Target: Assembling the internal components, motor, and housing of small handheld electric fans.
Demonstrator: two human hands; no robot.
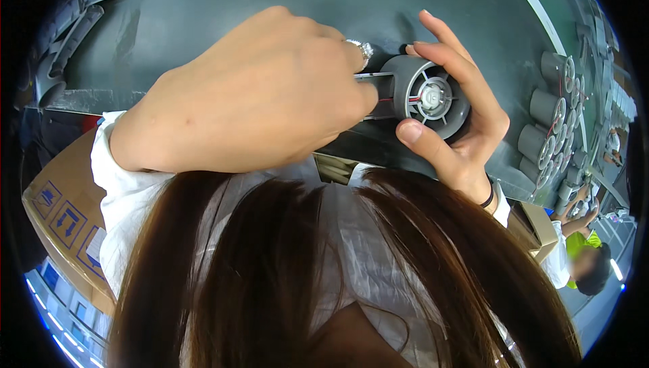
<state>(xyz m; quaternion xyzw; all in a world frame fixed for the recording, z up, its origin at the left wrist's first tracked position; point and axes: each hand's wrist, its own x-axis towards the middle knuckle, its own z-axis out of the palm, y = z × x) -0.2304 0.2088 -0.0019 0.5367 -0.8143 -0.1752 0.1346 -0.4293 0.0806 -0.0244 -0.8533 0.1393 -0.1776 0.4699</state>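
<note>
A grey round fan housing, with a spoked ring and a small silver motor at its centre, lies on its side over the table's near edge. Curled around it is my right hand, thumb on the near rim and fingers on the far side. A grey handle-like frame runs leftward from the housing, with a red wire along it. My left hand is closed over the end of this frame. Its back hides the fingertips and whatever else they grip.
Several similar grey cylinders stand grouped at the table's right. Curved grey shell pieces lie at the far left. Below the dark green table is a cardboard box on the left, another box on the right. A person sits farther right.
</note>
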